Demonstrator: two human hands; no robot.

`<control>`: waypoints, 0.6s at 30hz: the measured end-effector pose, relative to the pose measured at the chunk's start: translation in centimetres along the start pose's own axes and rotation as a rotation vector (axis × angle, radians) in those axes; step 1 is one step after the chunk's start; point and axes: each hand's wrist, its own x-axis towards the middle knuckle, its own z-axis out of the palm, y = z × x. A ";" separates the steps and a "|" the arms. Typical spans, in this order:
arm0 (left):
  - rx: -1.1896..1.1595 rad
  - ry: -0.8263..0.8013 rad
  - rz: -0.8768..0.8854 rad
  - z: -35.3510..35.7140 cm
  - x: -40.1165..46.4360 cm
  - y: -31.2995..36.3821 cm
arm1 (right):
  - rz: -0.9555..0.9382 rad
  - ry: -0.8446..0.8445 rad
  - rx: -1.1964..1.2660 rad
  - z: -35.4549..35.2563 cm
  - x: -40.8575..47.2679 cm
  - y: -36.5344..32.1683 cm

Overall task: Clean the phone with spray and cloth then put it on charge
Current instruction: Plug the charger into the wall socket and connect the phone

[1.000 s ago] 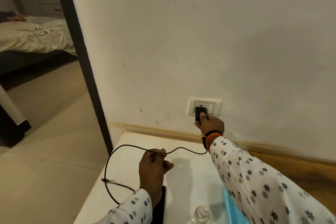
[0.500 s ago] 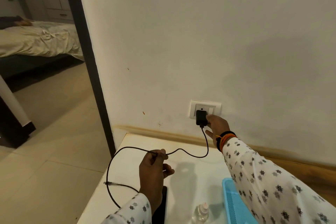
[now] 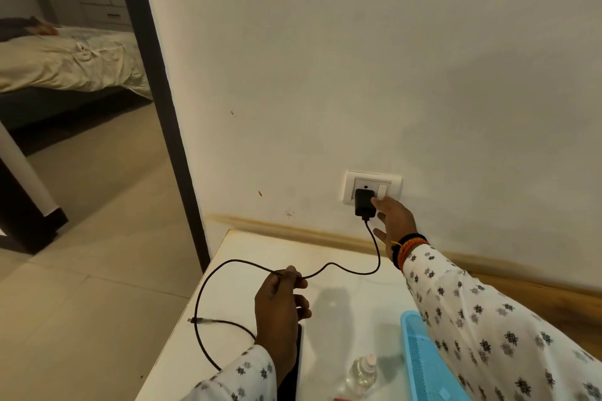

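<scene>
- The phone (image 3: pixel 298 358) lies flat on the white tabletop (image 3: pixel 247 254) at about 6 o'clock in the view, a dark slab mostly hidden under the left wrist; only its right edge shows, and its long axis runs roughly 12 to 6 o'clock.
- The left hand (image 3: pixel 280 299) sits directly above the phone's far end, with fingers curled, pinching the black cable (image 3: pixel 345 267) partway along its length.
- The cable's free plug (image 3: pixel 200 321) hangs at about 9 o'clock from the left grip, past the tabletop's left edge (it looks blurred, so its exact shape is unclear), and lies to the 10 o'clock side of the phone.
- The coming move, as I judge it, turns on this: the plug lies well to the left of the phone, and which end holds the charging port cannot be told. The left hand is by far the nearer one to both.
- The right hand (image 3: pixel 392 221) reaches out at about 1 o'clock from the left hand, fingers spread and relaxed, a fingertip touching or nearly touching the white switch (image 3: pixel 381 192), beside the black charger (image 3: pixel 364 203) seated in the wall socket plate (image 3: pixel 394 181).
- From the charger the cable drops toward 6 o'clock, then curves left to the left grip and loops on round to the plug.
- A clear spray bottle (image 3: pixel 361 371) stands near the phone at its 3 o'clock side, and a blue basket (image 3: pixel 420 355) lies beyond that, partly under the right sleeve.
</scene>
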 end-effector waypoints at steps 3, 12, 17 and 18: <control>-0.007 0.038 0.036 0.0 -0.6 0.8 | -0.318 0.236 -0.172 0.3 -3.1 -0.3; -0.099 0.130 0.116 -0.2 -5.9 5.8 | -0.685 -0.527 -0.659 4.7 -17.4 0.8; 0.126 0.120 0.159 -3.1 -9.5 7.6 | -0.719 -0.458 -0.694 4.1 -20.9 -0.1; 0.295 0.154 0.254 -3.9 -10.1 7.9 | -0.726 -0.449 -0.713 3.8 -21.4 -0.5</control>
